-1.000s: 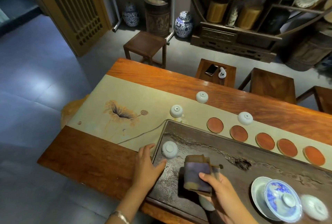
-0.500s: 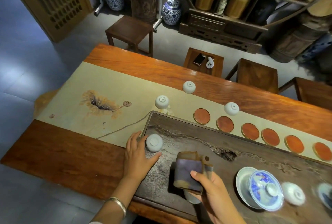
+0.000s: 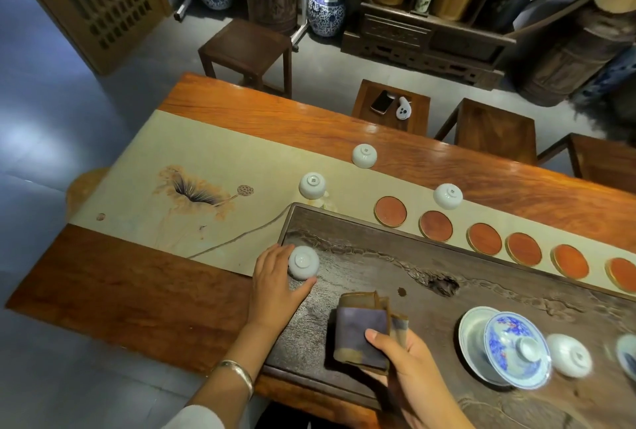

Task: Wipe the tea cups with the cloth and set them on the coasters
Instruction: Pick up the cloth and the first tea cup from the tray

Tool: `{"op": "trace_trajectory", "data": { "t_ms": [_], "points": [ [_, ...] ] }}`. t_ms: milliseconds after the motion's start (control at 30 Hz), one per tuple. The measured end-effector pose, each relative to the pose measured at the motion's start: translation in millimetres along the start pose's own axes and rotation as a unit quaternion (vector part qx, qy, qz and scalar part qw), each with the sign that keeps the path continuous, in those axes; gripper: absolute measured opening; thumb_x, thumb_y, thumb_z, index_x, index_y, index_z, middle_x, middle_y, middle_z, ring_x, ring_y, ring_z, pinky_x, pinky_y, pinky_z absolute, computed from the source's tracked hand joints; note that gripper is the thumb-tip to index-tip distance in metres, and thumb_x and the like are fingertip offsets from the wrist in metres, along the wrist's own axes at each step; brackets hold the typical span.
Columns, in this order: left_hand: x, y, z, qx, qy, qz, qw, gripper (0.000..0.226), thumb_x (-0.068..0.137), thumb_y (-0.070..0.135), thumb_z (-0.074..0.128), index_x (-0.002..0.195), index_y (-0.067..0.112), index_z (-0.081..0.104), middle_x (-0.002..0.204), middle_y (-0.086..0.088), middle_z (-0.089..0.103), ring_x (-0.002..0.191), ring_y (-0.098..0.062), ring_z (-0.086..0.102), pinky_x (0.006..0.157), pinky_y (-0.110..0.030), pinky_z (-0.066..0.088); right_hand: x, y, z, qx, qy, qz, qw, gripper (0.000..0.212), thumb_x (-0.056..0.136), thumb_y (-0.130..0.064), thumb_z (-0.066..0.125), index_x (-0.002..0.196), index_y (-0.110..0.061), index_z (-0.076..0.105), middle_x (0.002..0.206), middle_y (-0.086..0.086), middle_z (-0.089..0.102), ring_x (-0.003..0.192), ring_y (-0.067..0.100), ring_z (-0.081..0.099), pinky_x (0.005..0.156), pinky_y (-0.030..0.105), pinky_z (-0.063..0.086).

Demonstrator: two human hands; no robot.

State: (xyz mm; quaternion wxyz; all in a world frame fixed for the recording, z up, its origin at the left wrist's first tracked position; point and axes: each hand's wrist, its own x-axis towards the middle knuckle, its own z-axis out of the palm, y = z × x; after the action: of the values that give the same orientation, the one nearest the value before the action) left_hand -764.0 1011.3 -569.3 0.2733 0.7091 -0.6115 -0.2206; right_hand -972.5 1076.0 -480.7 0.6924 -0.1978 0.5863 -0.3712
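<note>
Cups of white porcelain sit upside down on a long wooden table [image 3: 213,294]. One cup [image 3: 303,262] rests at the near left corner of a dark carved tea tray [image 3: 395,277], and the left hand [image 3: 275,286] curls around it, fingers along its left side and thumb touching its near edge. The right hand [image 3: 409,370] holds a folded purple and brown cloth [image 3: 361,332] above the tray's near edge, thumb pressed on top and fingers underneath.

Three more overturned cups stand on a beige table runner [image 3: 206,160] painted with a lotus: one [image 3: 312,185] just beyond the tray's far left corner, one [image 3: 364,155] farther back near the runner's edge, and one [image 3: 447,196] just behind a row of round red coasters [image 3: 435,226]. The coasters run along the far side of the tray, none with a cup on it.

On the tray's right side sit a blue and white lidded bowl [image 3: 512,349] on a saucer, and another white cup [image 3: 568,355] beside it.
</note>
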Motion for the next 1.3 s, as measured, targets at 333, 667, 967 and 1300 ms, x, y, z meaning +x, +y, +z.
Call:
{"op": "trace_trajectory", "data": {
  "t_ms": [333, 667, 967, 1300],
  "points": [
    [1.2, 11.4, -9.9, -0.061, -0.025, -0.015, 0.998, 0.063, 0.064, 0.027, 0.090, 0.120, 0.015, 0.063, 0.119, -0.001, 0.065, 0.116, -0.020, 0.054, 0.097, -0.023, 0.038, -3.2, -2.2, 5.9, 0.009, 0.013, -0.009, 1.000, 0.026, 0.066, -0.007, 0.070, 0.091, -0.004, 0.075, 0.095, 0.026, 0.072, 0.085, 0.036, 0.069, 0.083, 0.044, 0.052],
    [-6.0, 57.8, -54.7, -0.111, -0.044, 0.080, 0.990, 0.063, 0.065, 0.042, 0.079, 0.122, 0.021, 0.061, 0.115, 0.013, 0.059, 0.111, -0.008, 0.055, 0.094, -0.017, 0.042, -13.8, -35.7, 12.9, 0.008, 0.004, -0.062, 0.998, 0.031, 0.074, -0.012, 0.068, 0.103, -0.002, 0.068, 0.097, 0.023, 0.073, 0.086, 0.034, 0.071, 0.068, 0.033, 0.057],
    [-22.5, 114.3, -98.3, -0.134, -0.091, 0.120, 0.979, 0.069, 0.061, 0.052, 0.076, 0.126, 0.033, 0.061, 0.117, 0.022, 0.053, 0.112, -0.001, 0.052, 0.095, -0.006, 0.036, -49.7, -90.3, 6.4, -0.011, 0.044, -0.163, 0.986, 0.028, 0.059, -0.028, 0.077, 0.083, -0.013, 0.075, 0.083, 0.016, 0.075, 0.072, 0.026, 0.071, 0.067, 0.037, 0.054],
    [-24.8, 163.1, -107.0, -0.153, -0.110, 0.140, 0.972, 0.066, 0.056, 0.046, 0.079, 0.119, 0.030, 0.066, 0.110, 0.016, 0.058, 0.106, -0.004, 0.057, 0.089, -0.006, 0.038, -72.3, -129.0, 4.8, -0.098, 0.096, -0.331, 0.934, 0.015, 0.078, -0.018, 0.072, 0.086, -0.031, 0.072, 0.083, -0.002, 0.076, 0.079, 0.013, 0.072, 0.067, 0.024, 0.055]
  ]
}}
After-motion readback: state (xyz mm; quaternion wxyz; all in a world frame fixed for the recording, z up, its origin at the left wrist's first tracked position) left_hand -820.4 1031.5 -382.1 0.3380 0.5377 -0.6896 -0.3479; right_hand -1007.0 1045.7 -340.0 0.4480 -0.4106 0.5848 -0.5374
